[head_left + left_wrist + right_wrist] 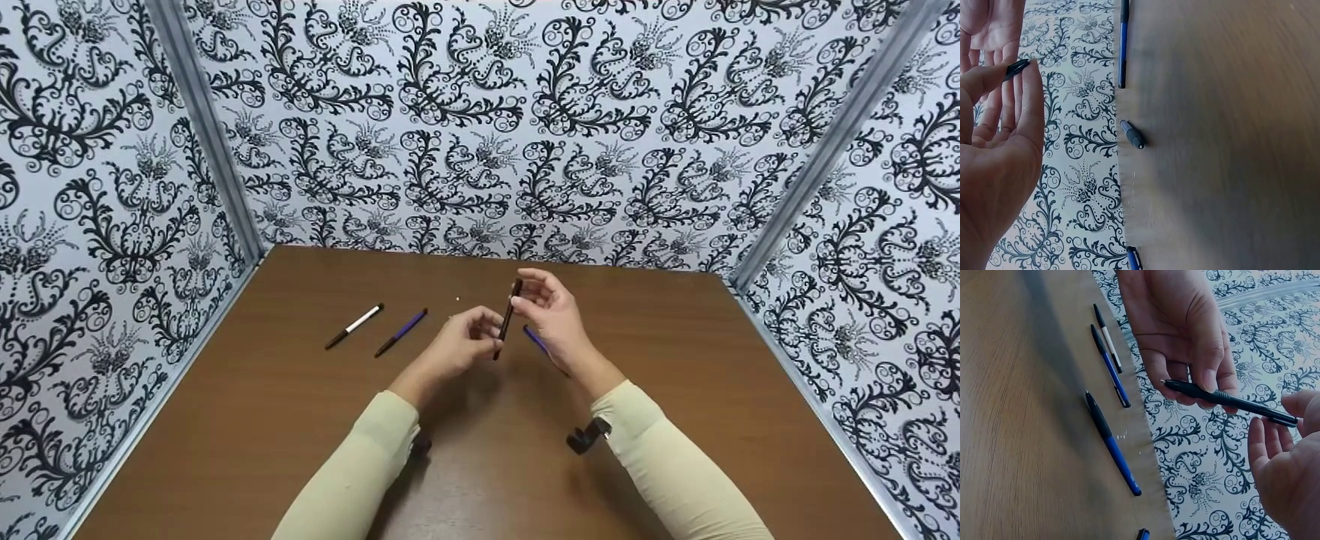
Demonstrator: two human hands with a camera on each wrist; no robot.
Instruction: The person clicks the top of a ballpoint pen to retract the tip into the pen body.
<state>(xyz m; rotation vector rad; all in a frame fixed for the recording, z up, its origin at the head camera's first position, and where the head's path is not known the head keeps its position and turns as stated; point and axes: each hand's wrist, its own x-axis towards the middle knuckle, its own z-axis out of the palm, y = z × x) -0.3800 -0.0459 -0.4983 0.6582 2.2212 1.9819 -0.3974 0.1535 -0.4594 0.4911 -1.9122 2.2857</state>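
Both hands hold one black pen (506, 319) above the table, tilted with its clip end higher in the head view. My left hand (461, 341) pinches it by the lower part, the thumb lying along the barrel near the bare writing tip in the right wrist view. At the clip end, the thumb and fingers of my right hand (555, 315) pinch the pen. Beneath the right hand lies a blue pen (537, 341), partly covered by that hand. To the left of the left hand, a blue pen (405, 330) and a white pen with black ends (356, 325) rest side by side.
The brown wooden table (247, 420) is bordered by patterned black-and-white walls (480, 135) at the back and both sides. A tiny white speck (457, 298) lies near the back. In the right wrist view, another blue pen end (1143, 534) shows at the bottom edge.
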